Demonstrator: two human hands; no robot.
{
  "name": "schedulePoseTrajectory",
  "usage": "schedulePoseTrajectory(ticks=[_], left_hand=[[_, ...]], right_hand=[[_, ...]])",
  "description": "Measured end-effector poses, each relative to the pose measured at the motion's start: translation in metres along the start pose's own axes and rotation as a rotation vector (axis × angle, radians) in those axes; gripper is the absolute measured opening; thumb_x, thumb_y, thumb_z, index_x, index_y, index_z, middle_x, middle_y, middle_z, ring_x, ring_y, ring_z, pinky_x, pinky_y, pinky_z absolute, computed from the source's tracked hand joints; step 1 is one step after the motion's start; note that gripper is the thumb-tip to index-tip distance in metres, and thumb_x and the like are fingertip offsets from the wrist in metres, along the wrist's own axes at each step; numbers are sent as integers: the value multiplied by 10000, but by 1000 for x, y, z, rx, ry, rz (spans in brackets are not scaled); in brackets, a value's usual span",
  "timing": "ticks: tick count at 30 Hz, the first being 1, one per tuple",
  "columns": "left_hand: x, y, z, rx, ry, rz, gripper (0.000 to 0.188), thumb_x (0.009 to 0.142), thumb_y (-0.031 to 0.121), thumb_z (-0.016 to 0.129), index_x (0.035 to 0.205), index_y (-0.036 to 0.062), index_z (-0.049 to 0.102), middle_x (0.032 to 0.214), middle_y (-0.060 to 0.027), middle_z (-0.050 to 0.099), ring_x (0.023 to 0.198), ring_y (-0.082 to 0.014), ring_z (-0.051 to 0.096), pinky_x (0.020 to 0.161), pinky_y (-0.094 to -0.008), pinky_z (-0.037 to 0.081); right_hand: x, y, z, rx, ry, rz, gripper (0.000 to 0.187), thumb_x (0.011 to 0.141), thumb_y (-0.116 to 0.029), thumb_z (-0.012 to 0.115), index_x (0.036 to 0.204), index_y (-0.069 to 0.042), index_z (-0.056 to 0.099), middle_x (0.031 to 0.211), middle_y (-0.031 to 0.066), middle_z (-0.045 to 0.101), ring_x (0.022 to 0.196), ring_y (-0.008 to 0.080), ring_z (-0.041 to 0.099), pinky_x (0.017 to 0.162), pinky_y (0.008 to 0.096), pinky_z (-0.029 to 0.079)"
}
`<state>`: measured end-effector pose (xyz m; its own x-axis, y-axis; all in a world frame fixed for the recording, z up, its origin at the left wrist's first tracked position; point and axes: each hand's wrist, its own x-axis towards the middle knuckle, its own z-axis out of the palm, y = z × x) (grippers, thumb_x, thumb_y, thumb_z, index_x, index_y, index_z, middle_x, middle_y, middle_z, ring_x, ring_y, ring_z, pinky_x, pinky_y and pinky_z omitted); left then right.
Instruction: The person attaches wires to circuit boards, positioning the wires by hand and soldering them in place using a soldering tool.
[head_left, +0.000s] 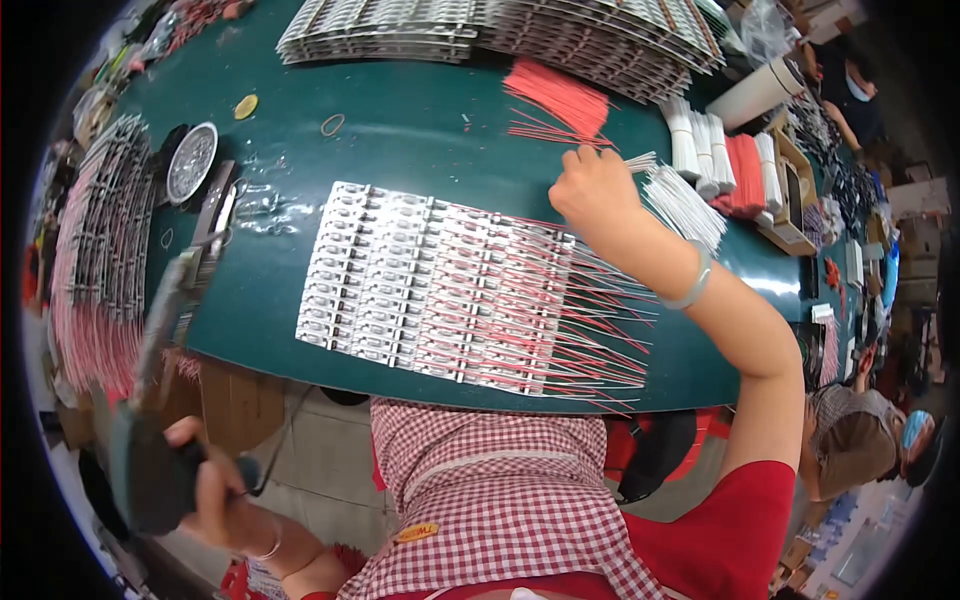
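Note:
My left hand (215, 495) grips a gun-shaped hand tool (150, 465), dark green and black, at the lower left off the table's edge; it is blurred. My right hand (597, 190) has its fingers pinched together at the near edge of a pile of loose red wires (560, 97). What they pinch is hidden. White wires (685, 205) lie beside that wrist. Between my hands a panel of small silver metal parts (385, 280) lies flat on the green table. Red and white wires (605, 340) run across its right half and stick out past its right edge.
Stacked panels (600, 40) stand at the far edge. More wired panels (100, 240) are at the left, near a round dish (191, 163). Wire bundles (715, 155), a cardboard box (790, 190) and a pale bottle (755, 95) line the right. Other people (860, 440) are beyond.

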<state>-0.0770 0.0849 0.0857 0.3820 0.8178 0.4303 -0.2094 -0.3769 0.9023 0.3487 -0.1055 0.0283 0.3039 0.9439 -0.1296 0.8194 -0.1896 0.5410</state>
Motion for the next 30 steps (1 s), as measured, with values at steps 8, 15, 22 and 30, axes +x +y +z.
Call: schedulePoseTrajectory(ticks=[8, 15, 22, 30], left_hand=[[-41, -37, 39, 32, 200, -475, 575, 773, -33, 669, 1314, -123, 494, 1023, -229, 625, 471, -131, 466, 470, -222, 424], [-35, -51, 104, -81, 4, -640, 566, 783, -122, 705, 1326, -69, 553, 1140, -195, 677, 644, -114, 574, 490, -234, 439], [-42, -70, 110, 122, -193, -577, 482, 825, -101, 714, 1288, -51, 592, 1138, -165, 685, 654, -102, 574, 524, -236, 453], [-26, -68, 134, 255, -265, -550, 207, 807, 37, 797, 983, -38, 718, 857, -97, 731, 706, -142, 681, 646, -282, 534]], right_hand=[[12, -19, -20, 246, 128, 30, 162, 678, -67, 751, 840, -76, 754, 862, 72, 650, 868, 244, 640, 682, 358, 504], [24, -89, -8, 958, 651, 169, 234, 708, 37, 708, 934, -24, 719, 874, 71, 637, 810, 246, 627, 634, 364, 531], [22, -94, -2, 914, 619, 139, 303, 705, 26, 673, 1006, 12, 696, 924, 102, 621, 825, 264, 608, 645, 362, 520], [20, -94, -2, 921, 610, 131, 327, 697, 13, 661, 1023, 29, 684, 944, 105, 616, 833, 266, 599, 656, 365, 515]])
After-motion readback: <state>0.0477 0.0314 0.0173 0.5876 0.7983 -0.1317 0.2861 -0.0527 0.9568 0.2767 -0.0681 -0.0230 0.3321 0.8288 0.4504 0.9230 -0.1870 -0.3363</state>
